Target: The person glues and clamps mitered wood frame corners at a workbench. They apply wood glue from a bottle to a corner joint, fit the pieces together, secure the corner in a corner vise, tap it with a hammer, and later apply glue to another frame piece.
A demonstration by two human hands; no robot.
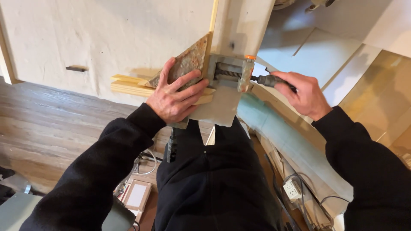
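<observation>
From the head camera, looking down past dark sleeves, the person is working a corner clamp (229,72) against a pale board. The left hand (175,92) is lying flat with fingers spread, pressing down on a rusty triangular plate (188,62) and the light wooden strips (128,84) beneath it — it is not gripping, only pinning them in place just beside the clamp body. The right hand (306,93) is closed around the clamp's dark screw handle (267,80), which is sticking out to the right of the threaded rod. The two hands are sitting well apart, one on each side of the clamp. The step in hand looks like tightening the screw while the pieces are being held square. The next turn would seem to call for steady downward pressure from the left hand so the strips are not creeping — and a slow twist from the right. A power strip (293,189) and cables are lying on the floor below.
</observation>
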